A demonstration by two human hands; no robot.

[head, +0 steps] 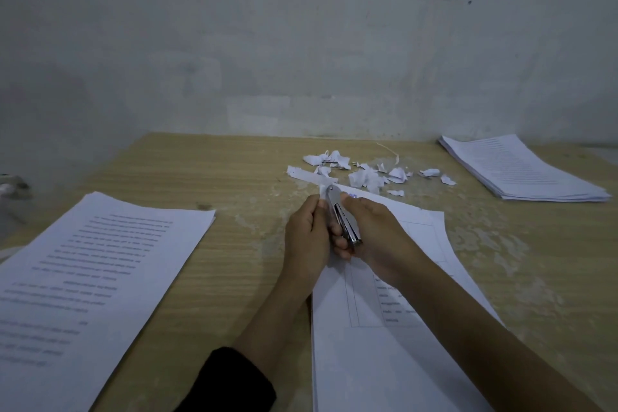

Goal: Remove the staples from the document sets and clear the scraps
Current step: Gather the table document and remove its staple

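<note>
In the head view, your right hand (pixel 378 237) was curled tight around a metal staple tool (pixel 344 224) at centre frame. Its tip met the top corner of the document set (pixel 368 361), and your left hand (pixel 307 237) pinched that corner. Torn paper scraps (pixel 361 176) lay just above on the wooden table (pixel 234 177), with one paper stack (pixel 100 261) at lower left and another stack (pixel 521 167) at upper right.

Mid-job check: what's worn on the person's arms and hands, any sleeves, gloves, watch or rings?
No gloves, rings or watch show on the left hand or right hand. The left arm has a black sleeve pushed up near the elbow, forearm uncovered. The right arm shows no sleeve as far as the frame's edge.
</note>
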